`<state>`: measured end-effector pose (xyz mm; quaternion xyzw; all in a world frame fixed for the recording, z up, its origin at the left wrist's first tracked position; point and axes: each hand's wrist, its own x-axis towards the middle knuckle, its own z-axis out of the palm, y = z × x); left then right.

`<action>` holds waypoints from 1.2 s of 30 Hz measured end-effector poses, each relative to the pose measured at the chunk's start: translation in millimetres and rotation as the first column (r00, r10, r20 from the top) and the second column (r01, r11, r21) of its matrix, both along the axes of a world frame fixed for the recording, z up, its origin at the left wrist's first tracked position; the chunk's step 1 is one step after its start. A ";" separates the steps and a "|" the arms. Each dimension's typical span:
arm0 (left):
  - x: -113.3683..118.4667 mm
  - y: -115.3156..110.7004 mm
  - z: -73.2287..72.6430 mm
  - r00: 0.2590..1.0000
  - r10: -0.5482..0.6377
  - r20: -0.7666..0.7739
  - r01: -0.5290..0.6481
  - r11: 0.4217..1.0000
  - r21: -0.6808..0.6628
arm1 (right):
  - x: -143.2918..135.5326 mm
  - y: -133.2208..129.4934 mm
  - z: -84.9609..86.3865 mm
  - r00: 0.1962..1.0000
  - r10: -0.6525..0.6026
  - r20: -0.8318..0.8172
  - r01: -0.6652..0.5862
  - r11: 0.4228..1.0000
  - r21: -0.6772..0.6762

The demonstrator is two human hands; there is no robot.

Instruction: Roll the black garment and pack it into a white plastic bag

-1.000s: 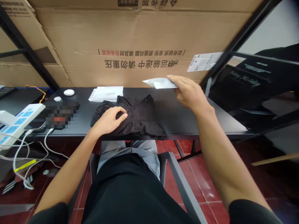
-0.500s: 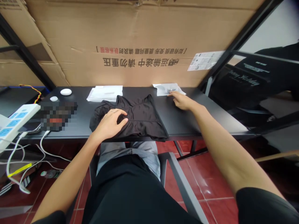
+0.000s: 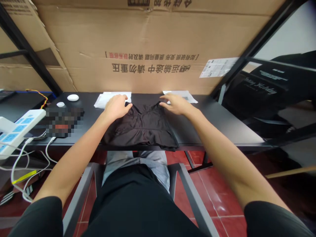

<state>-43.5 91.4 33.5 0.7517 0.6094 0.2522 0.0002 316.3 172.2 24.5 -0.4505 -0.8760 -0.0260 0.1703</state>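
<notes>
In the head view, the cloth (image 3: 145, 128) lies dark and rumpled on the desk (image 3: 222, 131), between and on the near side of the two hands. The left hand (image 3: 118, 107) is at its far left corner, fingers bent and thumb parted from them; the right hand (image 3: 175, 103) is at its far right corner, its thumb and fingers spread with a gap between. Neither hand shows anything gripped; whether the fingertips touch the cloth, I cannot tell.

The cloth's near side reaches the desk's front edge, and its near right corner laps slightly over it. Behind the left hand lies the white stack (image 3: 100, 101), partly covered by that hand; behind the right lies the packet (image 3: 189, 97), just before the cardboard (image 3: 148, 36), which walls off the back. Right of the cloth, bare desktop runs out to the black frame (image 3: 234, 79). Leftward, a stretch of desktop separates the cloth from the blurred-out object (image 3: 64, 121) and the power strip (image 3: 27, 126).
</notes>
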 end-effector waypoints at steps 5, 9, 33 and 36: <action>-2.2 42.0 -5.4 0.997 0.073 -0.009 -0.073 0.992 -0.104 | -33.3 8.3 -6.4 0.997 -0.063 0.044 0.063 0.998 -0.010; -6.8 39.7 -7.6 0.996 -0.011 0.089 0.017 0.997 -0.069 | -28.3 2.2 -11.2 0.987 -0.080 -0.138 0.087 0.995 0.043; -88.1 -113.8 5.8 0.789 -0.614 -0.013 0.598 0.773 -0.209 | 25.1 -162.0 11.7 0.895 0.375 -0.242 -0.421 0.889 -0.179; -96.4 -127.3 -4.5 0.796 -0.605 -0.017 0.587 0.779 -0.223 | 24.4 -176.9 12.7 0.908 0.374 -0.186 -0.413 0.871 -0.266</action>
